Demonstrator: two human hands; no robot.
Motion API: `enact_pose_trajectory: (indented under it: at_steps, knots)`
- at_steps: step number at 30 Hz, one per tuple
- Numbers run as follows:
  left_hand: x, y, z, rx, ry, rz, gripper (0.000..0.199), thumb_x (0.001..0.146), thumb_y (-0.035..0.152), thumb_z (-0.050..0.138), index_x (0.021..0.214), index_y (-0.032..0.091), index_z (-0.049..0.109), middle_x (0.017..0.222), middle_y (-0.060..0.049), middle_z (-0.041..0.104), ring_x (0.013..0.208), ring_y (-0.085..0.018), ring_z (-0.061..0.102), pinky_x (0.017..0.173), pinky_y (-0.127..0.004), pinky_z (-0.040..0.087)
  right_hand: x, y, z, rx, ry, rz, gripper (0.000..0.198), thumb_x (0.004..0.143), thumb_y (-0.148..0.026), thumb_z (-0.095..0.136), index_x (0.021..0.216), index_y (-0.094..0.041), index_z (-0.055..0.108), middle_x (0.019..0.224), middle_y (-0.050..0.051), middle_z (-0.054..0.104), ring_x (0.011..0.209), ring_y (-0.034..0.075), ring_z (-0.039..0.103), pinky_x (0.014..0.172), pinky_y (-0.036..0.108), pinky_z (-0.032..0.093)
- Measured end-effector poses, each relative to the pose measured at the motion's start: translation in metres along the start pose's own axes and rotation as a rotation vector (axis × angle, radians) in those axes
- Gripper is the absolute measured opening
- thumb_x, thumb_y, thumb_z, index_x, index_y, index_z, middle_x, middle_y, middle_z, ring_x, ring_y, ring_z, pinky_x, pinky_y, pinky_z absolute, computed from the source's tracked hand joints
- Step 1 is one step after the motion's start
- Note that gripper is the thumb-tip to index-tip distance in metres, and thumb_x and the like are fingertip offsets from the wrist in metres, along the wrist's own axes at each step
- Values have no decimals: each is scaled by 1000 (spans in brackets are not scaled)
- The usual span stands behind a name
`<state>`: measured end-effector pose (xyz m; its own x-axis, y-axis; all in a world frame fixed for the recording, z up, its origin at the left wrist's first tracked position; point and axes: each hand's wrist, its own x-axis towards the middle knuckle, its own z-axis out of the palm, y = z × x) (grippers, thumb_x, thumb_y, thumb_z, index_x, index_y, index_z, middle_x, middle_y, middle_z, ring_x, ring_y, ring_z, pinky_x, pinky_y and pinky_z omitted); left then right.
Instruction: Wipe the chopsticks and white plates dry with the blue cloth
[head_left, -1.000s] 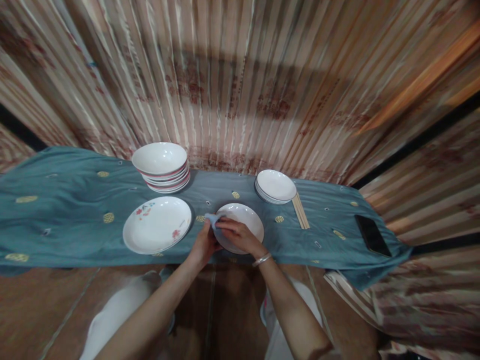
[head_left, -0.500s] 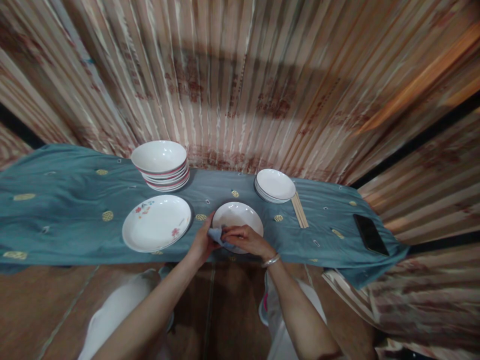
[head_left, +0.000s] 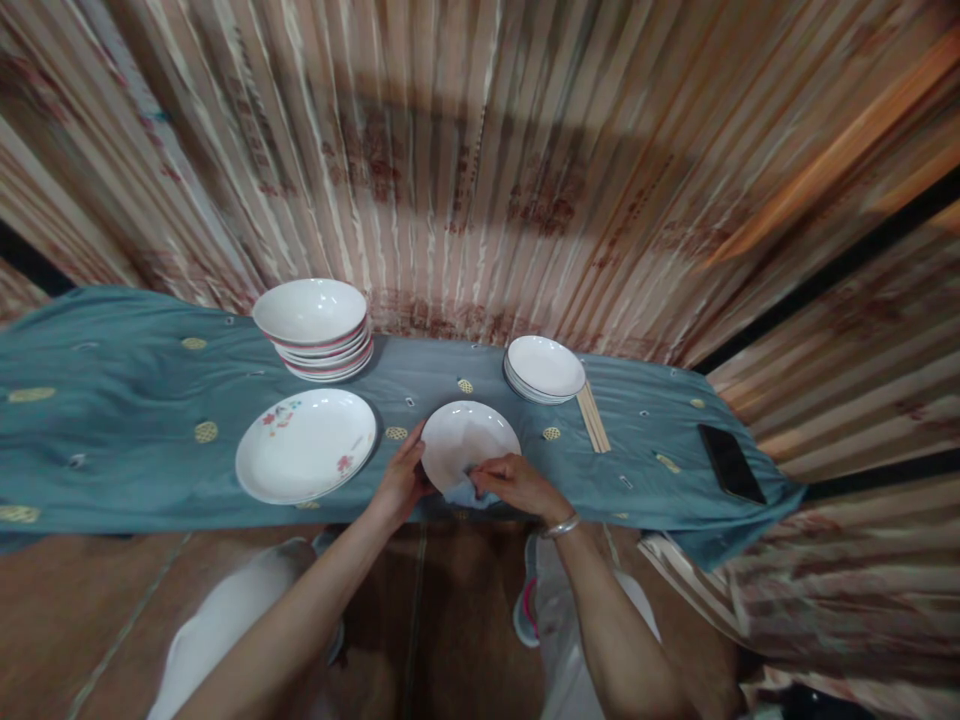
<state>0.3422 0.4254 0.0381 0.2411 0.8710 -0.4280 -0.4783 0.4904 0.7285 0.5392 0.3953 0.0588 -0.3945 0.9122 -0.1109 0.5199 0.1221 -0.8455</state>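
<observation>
A small white plate (head_left: 469, 435) with a dark rim is at the table's front edge, between my hands. My left hand (head_left: 405, 475) grips its left edge, thumb near the rim and the other fingers partly hidden beneath. In my right hand (head_left: 517, 483) a light blue cloth (head_left: 466, 493) is pinched and pressed on the plate's near rim. Left of the plate lies a large white oval plate (head_left: 307, 447) with red flowers. Behind that stands a stack of white bowls (head_left: 315, 315) with red-edged dishes beneath.
Small white plates (head_left: 545, 366) are stacked at the back right, beside wooden chopsticks (head_left: 594, 418). A black phone (head_left: 731, 463) lies near the right end of the teal tablecloth (head_left: 150, 400). A pleated curtain (head_left: 450, 180) hangs behind the table.
My right hand has moved the cloth from the plate's left edge along to its near rim. The left hand stays at the left side. The whole view has shifted slightly.
</observation>
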Motion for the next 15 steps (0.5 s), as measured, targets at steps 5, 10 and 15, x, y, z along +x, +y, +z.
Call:
enact_pose_trajectory:
  at_steps: [5,10,15]
  knots:
    - [1,0,-1,-8,-5,1,64,78,30,63,139,29,42,120,-10,63,84,-22,65,60,-32,55,-10,6,-6,-27,64,5,36,87,-42,54,69,-15,71,71,3,70,65,14,62,64,24,44]
    - [3,-1,-2,6,2,-1,63,78,31,63,138,29,43,114,-9,64,78,-21,64,56,-31,54,-21,10,-10,-198,239,15,10,77,-27,67,75,-19,73,99,6,71,97,21,64,90,36,46]
    - [2,2,-1,-8,-7,-1,61,78,29,65,136,29,47,110,-9,65,78,-20,65,60,-32,55,-23,22,-14,-405,429,32,12,79,-15,60,82,-19,71,108,8,69,104,21,62,94,38,45]
